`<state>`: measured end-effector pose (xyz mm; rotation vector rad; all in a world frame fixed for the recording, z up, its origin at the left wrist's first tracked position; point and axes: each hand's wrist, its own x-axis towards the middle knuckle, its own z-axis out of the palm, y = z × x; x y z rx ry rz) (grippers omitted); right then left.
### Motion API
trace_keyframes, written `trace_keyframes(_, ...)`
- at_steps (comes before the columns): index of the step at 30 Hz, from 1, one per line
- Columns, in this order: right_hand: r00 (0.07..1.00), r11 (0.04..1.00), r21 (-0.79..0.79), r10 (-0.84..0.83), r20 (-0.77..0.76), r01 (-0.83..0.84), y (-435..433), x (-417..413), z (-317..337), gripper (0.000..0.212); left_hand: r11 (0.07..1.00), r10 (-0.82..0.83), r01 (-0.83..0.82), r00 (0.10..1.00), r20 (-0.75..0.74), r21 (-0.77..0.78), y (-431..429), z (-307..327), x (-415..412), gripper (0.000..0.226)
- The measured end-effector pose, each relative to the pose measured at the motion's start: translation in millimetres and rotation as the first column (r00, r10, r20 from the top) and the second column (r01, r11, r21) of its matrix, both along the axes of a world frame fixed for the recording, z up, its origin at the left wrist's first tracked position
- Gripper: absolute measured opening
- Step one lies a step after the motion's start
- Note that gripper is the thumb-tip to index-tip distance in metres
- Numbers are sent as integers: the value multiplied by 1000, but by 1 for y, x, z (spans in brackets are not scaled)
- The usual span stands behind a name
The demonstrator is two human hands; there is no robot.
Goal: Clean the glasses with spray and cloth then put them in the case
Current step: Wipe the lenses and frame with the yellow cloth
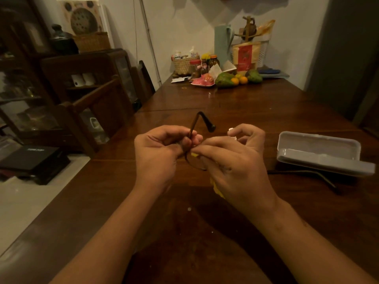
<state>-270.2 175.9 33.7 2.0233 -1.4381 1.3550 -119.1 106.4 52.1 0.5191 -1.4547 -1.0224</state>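
Over the middle of the wooden table point(256, 111), my left hand point(158, 154) grips dark-framed glasses point(195, 128) by the frame, one temple arm sticking up and away. My right hand point(231, 160) presses a yellow cloth point(217, 189) against a lens; the cloth hangs below my palm. Just behind my right fingers stands a small spray bottle point(231, 133), only its white top visible. To the right on the table lies the grey glasses case point(320, 154), lid open.
A thin dark rod or cable point(307, 173) lies in front of the case. Jars, a basket, packets and fruit point(227, 78) crowd the table's far end. A wooden chair point(96, 111) and dark cabinets stand to the left.
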Motion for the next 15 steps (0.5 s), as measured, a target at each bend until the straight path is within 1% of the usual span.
trace_keyframes(3, 997, 997, -8, 78, -27, -78, -1, -1, 0, 17, 1000, 14, -14, 1000, -12, 8, 0, -1, -2, 35)
trace_keyframes(5, 995, 995, -21, 95, -42, -96, 0, -5, 1, 22, 999, 30, -30, 999, -27, 21, -1, -1, -2, 28)
trace_keyframes(7, 996, 997, -32, 69, -60, -72, 1, -10, 2, 22, 999, 41, -41, 999, -29, 24, -1, 0, -1, 27)
trace_keyframes(11, 998, 998, -41, -52, -40, 50, 2, -12, 3, 15, 997, 73, -74, 997, -12, -14, 2, 1, -2, 37)
trace_keyframes(13, 999, 999, -26, -20, -38, 19, 2, -7, 3, 17, 995, 93, -93, 996, -10, -32, 3, 1, -3, 37)
trace_keyframes(15, 995, 999, 0, 43, -89, -43, 3, -6, 3, 24, 993, 113, -114, 993, -17, -35, 3, 1, -3, 39)
